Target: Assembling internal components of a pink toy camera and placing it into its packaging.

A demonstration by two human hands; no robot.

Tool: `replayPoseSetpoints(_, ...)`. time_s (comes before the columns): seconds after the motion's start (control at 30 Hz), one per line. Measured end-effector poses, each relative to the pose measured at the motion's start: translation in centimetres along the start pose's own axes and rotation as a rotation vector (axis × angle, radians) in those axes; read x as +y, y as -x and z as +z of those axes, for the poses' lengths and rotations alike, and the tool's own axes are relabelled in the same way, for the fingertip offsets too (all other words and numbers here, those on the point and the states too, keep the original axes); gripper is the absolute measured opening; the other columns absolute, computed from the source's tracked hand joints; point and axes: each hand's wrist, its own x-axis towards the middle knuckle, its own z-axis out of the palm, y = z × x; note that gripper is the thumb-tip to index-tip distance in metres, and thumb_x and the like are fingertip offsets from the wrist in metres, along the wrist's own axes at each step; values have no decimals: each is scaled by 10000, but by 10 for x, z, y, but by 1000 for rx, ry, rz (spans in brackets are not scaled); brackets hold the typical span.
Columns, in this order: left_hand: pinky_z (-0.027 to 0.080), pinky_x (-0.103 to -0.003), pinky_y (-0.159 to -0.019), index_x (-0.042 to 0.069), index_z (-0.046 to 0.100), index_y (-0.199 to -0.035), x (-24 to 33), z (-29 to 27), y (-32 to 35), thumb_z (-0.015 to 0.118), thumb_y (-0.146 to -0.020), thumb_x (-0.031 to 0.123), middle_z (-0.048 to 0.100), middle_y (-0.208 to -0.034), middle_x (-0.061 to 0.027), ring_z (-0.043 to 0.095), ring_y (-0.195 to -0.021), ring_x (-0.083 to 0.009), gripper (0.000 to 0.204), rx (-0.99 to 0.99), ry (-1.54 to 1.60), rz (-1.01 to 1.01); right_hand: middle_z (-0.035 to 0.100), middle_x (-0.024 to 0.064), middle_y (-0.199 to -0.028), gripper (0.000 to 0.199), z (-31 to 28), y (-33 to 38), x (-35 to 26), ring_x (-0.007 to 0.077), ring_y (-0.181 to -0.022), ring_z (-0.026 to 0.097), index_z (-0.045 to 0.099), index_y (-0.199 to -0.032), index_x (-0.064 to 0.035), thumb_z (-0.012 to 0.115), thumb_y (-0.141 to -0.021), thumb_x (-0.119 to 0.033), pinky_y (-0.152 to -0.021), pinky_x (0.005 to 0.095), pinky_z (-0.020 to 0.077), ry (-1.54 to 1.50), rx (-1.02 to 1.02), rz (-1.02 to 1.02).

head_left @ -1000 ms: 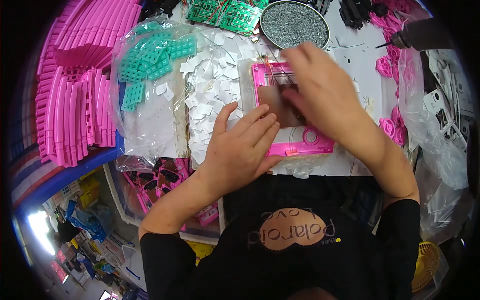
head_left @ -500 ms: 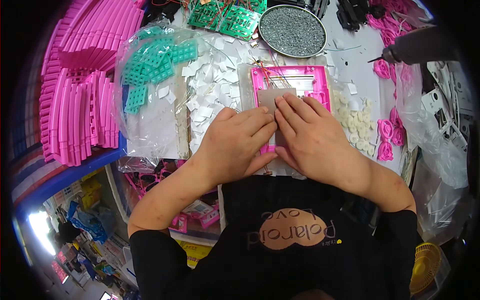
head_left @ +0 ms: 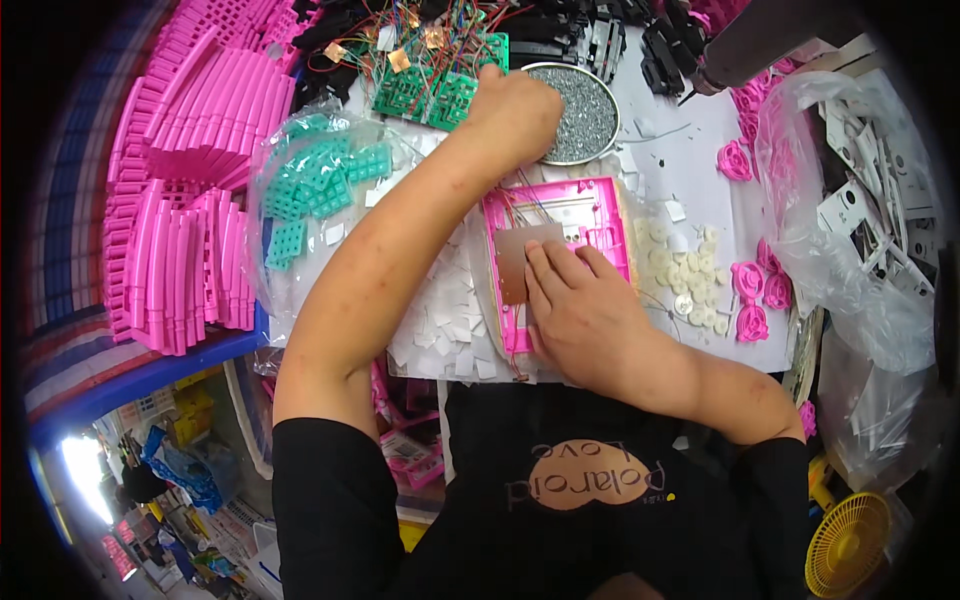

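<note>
A pink plastic housing (head_left: 622, 240) lies on the bench in front of me, with thin coloured wires at its far left corner. A flat brown board (head_left: 513, 265) rests over its left part. My right hand (head_left: 590, 310) lies with stretched fingers on the board's right edge and the housing. Farther off, my left hand (head_left: 515, 115) is curled at the left rim of a round dish of small grey screws (head_left: 585, 115), beside green circuit boards (head_left: 428, 97). Its fingertips are mostly hidden, so whatever they pinch does not show.
Pink plastic parts (head_left: 190, 260) are stacked at the left, near a clear bag of teal pads (head_left: 325, 170). White paper pieces (head_left: 450, 325) and cream round parts (head_left: 695, 285) flank the housing. A dark tool (head_left: 735, 60) hangs at far right, above a bag of white parts (head_left: 850, 210).
My left hand has left the board and reached forward to the screw dish. My right hand stays on the board. The whole view has shifted slightly.
</note>
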Motion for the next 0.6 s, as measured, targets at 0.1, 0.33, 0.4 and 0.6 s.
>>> replayPoseSetpoints(0.1,427,-502,-830,121,740,-839,3,9,0,711,-821,249,702,-916,-74,666,-976,-287,133,121,58,2,585,283,-1372,463,2,2,-2,363,-1222,528,661,-1211,97,560,-877,-207,-952,455,443,13,29,4)
replayPoseSetpoints(0.33,410,-487,-823,125,725,-809,6,4,-5,615,-900,261,715,-892,-79,675,-939,-293,197,89,33,32,594,253,-1351,476,1,3,0,372,-1284,495,649,-1205,95,633,-831,-200,-1024,509,422,-187,113,82)
replayPoseSetpoints(0.4,410,-487,-817,123,718,-795,7,6,-7,588,-923,276,715,-879,-80,675,-923,-291,238,143,25,-6,608,239,-1323,463,-9,4,5,379,-1279,506,650,-1181,88,681,-789,-156,-1030,517,427,-306,179,76)
replayPoseSetpoints(0.6,402,-476,-820,114,693,-853,16,-30,26,632,-922,293,699,-833,-65,661,-863,-275,201,248,283,2,666,223,-1169,307,-60,51,85,335,-1096,633,625,-1159,128,571,-876,22,-993,452,472,-509,1146,332)
